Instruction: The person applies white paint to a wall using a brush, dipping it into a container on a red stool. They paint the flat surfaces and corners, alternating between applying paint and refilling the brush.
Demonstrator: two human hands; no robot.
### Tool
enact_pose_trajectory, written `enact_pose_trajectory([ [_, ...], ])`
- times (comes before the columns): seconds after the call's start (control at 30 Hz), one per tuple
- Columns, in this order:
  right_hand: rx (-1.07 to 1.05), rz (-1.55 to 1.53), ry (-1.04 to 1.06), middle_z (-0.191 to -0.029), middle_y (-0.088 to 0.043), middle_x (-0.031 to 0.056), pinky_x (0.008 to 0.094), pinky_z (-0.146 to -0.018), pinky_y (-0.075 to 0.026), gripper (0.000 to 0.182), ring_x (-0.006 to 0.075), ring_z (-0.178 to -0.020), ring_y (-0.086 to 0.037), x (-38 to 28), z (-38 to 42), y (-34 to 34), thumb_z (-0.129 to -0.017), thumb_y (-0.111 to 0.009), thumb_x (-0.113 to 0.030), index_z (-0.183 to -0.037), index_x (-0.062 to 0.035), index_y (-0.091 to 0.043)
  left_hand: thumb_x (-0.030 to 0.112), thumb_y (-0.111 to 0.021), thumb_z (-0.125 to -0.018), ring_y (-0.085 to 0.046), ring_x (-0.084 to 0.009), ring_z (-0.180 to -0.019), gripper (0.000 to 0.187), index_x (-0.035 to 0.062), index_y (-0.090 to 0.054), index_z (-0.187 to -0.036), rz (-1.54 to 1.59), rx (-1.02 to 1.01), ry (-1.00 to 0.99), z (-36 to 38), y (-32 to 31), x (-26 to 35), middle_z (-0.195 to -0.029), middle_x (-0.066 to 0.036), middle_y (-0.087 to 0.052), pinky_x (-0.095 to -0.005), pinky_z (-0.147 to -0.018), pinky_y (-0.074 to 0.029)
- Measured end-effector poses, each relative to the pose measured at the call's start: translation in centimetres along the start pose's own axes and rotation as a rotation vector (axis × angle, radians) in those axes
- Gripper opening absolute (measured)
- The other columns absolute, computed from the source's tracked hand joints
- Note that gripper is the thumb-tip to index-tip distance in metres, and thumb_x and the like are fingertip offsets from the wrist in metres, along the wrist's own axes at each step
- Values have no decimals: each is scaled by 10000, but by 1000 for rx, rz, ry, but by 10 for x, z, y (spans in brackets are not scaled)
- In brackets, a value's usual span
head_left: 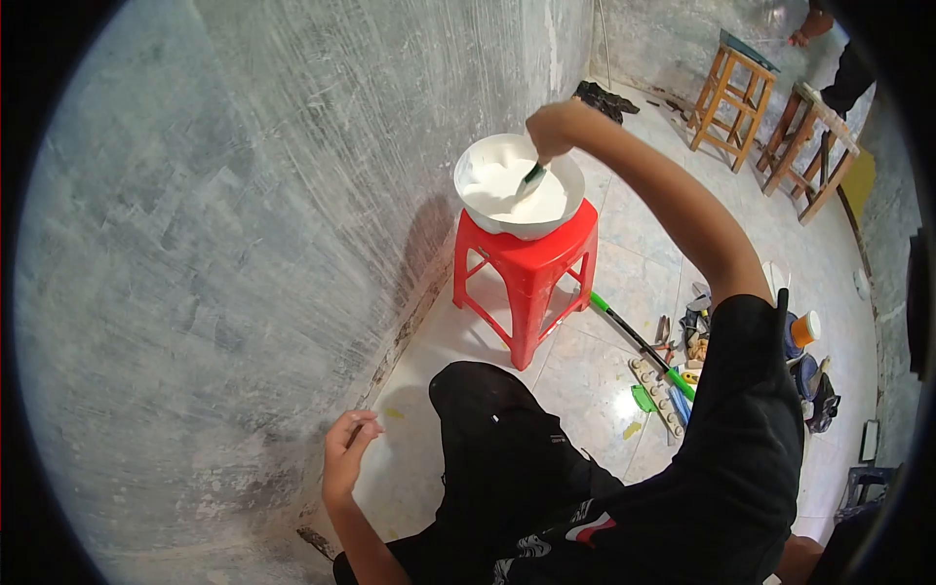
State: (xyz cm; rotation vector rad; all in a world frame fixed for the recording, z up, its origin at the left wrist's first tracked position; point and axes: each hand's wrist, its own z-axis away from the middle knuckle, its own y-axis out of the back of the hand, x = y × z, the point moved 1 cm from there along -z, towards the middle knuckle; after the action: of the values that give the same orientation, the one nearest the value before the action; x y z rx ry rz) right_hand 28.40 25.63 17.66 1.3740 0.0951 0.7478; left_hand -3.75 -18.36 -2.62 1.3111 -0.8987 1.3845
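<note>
My right hand (552,130) reaches out over a white basin (478,161) full of white paste and grips a green-handled tool (532,176) whose tip dips into the paste. The basin rests on a red plastic stool (527,263) beside the grey plastered wall (244,214). My left hand (347,450) hangs low near the foot of the wall with fingers loosely curled, holding nothing. My black-clad knee sits between the two hands.
A green-and-black pole (639,341) lies on the tiled floor beside scattered tools (673,390) and an orange-capped container (804,328). Two wooden stools (733,93) stand at the far right, where another person's hand (801,37) rests on one.
</note>
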Motion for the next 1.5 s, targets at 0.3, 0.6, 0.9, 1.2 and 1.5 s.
enact_pose_trajectory([
  [0.3,-43,-204,72,-873,-756,160,464,-813,-544,362,357,-901,-716,50,-13,-31,-825,-711,-391,-768,-42,-789,116,-660,-985,-605,-86,-863,141,-4,-658,-1059,164,-126,-352,-109,-163,30,-934,-20,-646,-243,-789,-486],
  [0.6,-44,-363,14,-783,-728,130,428,-664,-529,402,279,-700,-668,76,-12,-70,-801,-727,-457,-787,-61,-793,188,-648,-999,-625,-98,-827,167,28,-671,-1041,6,-8,-379,-175,-234,-68,-896,-22,-674,-258,-752,-493],
  [0.9,-62,-625,21,-724,-647,69,325,-437,-428,320,141,-541,-521,83,29,-57,-801,-787,-305,-984,-43,-771,198,-668,-970,-683,-173,-855,198,17,-677,-1049,-69,45,-272,-166,-235,-65,-925,-81,-719,-325,-757,-527],
  [1.2,-228,-322,-1,-634,-613,39,342,-530,-424,296,174,-537,-534,67,32,-40,-795,-775,-376,-819,-81,-790,185,-666,-956,-665,-213,-855,217,-16,-686,-1033,-103,-37,-332,-152,-241,-63,-971,-127,-700,-338,-730,-540],
  [1.5,-395,-175,-52,-674,-540,18,335,-455,-337,200,159,-527,-468,46,5,3,-760,-810,-327,-793,-130,-802,195,-678,-959,-673,-206,-845,238,-26,-692,-1044,-144,-90,-307,-145,-243,-64,-980,-133,-707,-334,-783,-530],
])
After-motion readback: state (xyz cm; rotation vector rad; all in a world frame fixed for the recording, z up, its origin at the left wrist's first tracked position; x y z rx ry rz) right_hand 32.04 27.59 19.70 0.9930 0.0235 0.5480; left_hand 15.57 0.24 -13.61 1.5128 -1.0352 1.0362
